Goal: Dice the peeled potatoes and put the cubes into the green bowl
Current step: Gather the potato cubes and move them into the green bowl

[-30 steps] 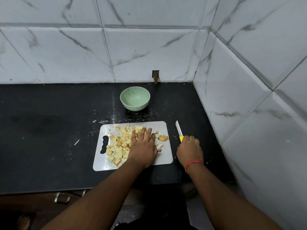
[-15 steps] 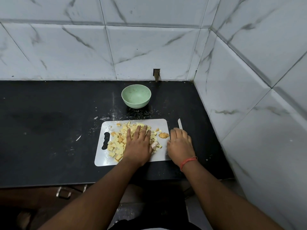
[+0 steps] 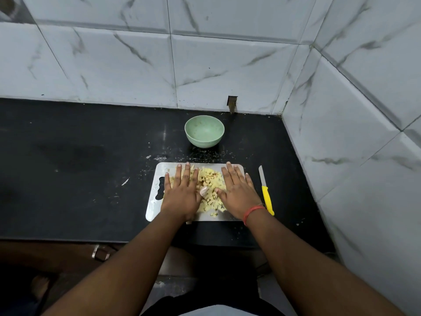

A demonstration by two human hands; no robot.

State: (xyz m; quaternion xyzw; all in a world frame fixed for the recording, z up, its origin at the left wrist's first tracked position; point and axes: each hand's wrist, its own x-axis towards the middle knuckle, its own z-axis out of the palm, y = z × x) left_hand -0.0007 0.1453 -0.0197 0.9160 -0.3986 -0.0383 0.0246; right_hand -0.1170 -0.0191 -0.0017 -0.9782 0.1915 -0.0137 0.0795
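Observation:
A pile of yellow potato cubes (image 3: 210,187) lies on a metal cutting board (image 3: 153,202) near the counter's front edge. My left hand (image 3: 181,193) lies flat on the left side of the pile, fingers straight. My right hand (image 3: 238,191) lies flat on the pile's right side, fingers straight too. The cubes sit between the two palms. The green bowl (image 3: 204,134) stands empty on the black counter just behind the board. A yellow-handled knife (image 3: 265,191) lies on the counter to the right of the board, apart from my right hand.
The black counter (image 3: 79,160) runs left, with potato crumbs scattered around the board and bowl. Tiled walls close off the back and the right side. A red thread band sits on my right wrist (image 3: 252,212).
My right hand let go of the knife, which now lies beside the board, and came flat onto the cubes. Both hands have pushed the cubes together toward the board's middle.

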